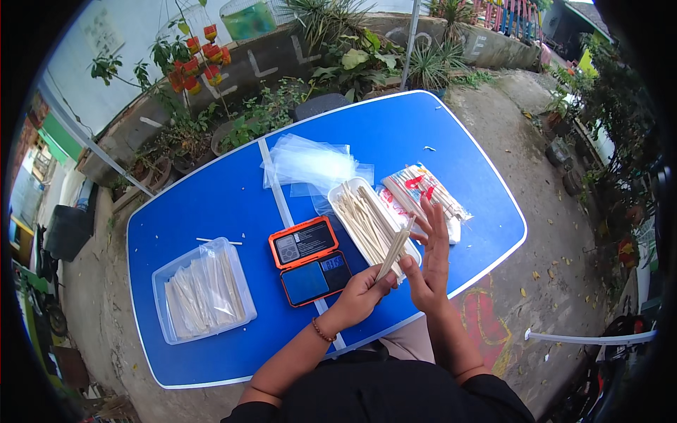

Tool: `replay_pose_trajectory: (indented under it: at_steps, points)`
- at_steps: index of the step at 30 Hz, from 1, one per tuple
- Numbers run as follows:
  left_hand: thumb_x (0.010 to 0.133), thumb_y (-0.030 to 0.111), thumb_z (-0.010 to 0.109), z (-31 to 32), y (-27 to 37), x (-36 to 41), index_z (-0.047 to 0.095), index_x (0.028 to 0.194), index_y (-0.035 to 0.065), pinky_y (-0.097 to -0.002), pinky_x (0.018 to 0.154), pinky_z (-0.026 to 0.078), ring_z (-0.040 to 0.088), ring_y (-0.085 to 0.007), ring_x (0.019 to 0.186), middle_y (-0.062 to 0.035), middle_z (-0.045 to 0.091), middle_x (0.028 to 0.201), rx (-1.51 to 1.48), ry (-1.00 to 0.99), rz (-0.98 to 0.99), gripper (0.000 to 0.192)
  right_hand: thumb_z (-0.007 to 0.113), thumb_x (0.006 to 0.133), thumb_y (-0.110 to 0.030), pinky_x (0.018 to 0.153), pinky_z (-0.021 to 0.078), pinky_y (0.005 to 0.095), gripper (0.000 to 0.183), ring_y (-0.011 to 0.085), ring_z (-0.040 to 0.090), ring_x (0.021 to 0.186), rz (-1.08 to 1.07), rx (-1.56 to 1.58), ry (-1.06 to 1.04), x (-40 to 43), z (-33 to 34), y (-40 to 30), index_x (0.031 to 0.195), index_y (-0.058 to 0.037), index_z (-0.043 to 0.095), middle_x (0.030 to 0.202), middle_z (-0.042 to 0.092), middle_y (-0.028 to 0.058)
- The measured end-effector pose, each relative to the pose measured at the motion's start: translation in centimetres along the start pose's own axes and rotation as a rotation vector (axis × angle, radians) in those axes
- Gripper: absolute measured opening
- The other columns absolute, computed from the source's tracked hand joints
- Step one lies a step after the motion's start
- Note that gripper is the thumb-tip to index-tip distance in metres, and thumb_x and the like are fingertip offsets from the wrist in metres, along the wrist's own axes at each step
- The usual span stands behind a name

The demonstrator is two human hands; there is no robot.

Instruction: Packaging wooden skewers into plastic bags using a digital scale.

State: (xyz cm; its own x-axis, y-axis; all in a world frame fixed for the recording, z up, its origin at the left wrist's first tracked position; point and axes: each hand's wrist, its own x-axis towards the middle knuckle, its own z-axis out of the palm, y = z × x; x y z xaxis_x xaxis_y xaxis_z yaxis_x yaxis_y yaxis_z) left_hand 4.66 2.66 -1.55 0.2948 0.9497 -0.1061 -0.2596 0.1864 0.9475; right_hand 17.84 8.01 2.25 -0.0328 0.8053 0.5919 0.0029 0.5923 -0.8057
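My left hand (364, 292) grips the lower end of a bundle of thin wooden sticks (395, 247), which slants up over a white plastic tray (338, 196). Just right of the bundle, my right hand (432, 259) has its fingers apart, the thumb close to the sticks; whether it touches them I cannot tell. Loose wooden sticks (362, 222) fill much of the tray. Left of my hands lies an orange-and-black digital pocket scale (304, 285), its lid flipped back, its display lit and its blue-looking weighing plate bare.
A clear plastic box (160, 312) at the left holds bagged sticks (203, 296); one white stick (219, 241) lies behind it. Clear plastic bags (309, 164) are heaped beyond the scale. A printed pack of sticks (423, 187) lies right of the tray. The blue folding table (211, 206) has white edging.
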Motion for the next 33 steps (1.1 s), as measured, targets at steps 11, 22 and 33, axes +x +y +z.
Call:
replay_pose_trajectory:
  at_steps: [11,22,33]
  points:
    - [0.104,0.033,0.050,-0.9,0.2,-0.7,0.060,0.096,0.0047,-0.0233,0.061,0.041,0.047,-0.0052,0.068,0.0026,0.054,0.078,0.043,-0.033,-0.132,0.031,0.056,0.097,-0.012,0.091,0.0465,0.0313,0.036,0.0180,0.058,0.112,0.241,0.092,-0.237,-0.3,-1.8,0.8,0.131,0.0018,0.056,0.123,0.062,0.0144]
    - [0.100,0.038,0.053,-2.9,1.7,-1.8,0.063,0.090,0.0030,-0.0333,0.068,0.047,0.060,-0.0191,0.072,-0.0090,0.062,0.076,0.509,-0.161,-0.198,0.037,0.075,0.084,-0.007,0.070,0.0540,0.0256,0.034,0.0113,0.065,0.087,0.541,0.180,-0.519,0.4,-3.9,2.0,0.117,-0.0019,0.067,0.107,0.066,0.0066]
    - [0.098,0.037,0.057,-6.5,2.3,-4.8,0.063,0.098,0.0024,-0.0325,0.070,0.048,0.063,-0.0188,0.076,-0.0107,0.067,0.083,0.551,-0.067,-0.183,0.035,0.075,0.081,0.001,0.068,0.0538,0.0279,0.015,0.0164,0.069,0.082,0.390,0.063,-0.917,0.6,0.2,1.7,0.096,-0.0005,0.074,0.089,0.072,0.0097]
